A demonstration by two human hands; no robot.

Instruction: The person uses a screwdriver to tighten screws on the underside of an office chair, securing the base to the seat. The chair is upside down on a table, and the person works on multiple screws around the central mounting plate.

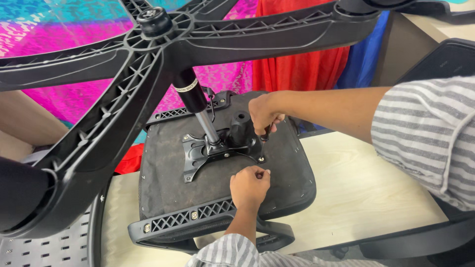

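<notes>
An office chair lies upside down on a pale table (pixel 366 193), its black seat underside (pixel 163 188) facing up. A black metal mechanism plate (pixel 195 155) is bolted to the seat, and the gas cylinder (pixel 190 94) rises from it to the five-arm base (pixel 123 94). My right hand (pixel 263 113) reaches in from the right and grips a dark tool handle (pixel 267 133) at the plate's far right corner. My left hand (pixel 250 187) comes up from below with its fingertips pinched together just below the plate's near corner bolt (pixel 261 159). What it pinches is too small to tell.
The chair base arms spread across the top and left of the view, close to the camera. A black lattice bracket (pixel 183 222) runs along the seat's near edge. Pink (pixel 64 94), red (pixel 297 69) and blue (pixel 363 54) fabrics hang behind. A dark chair back (pixel 445 62) stands at the right.
</notes>
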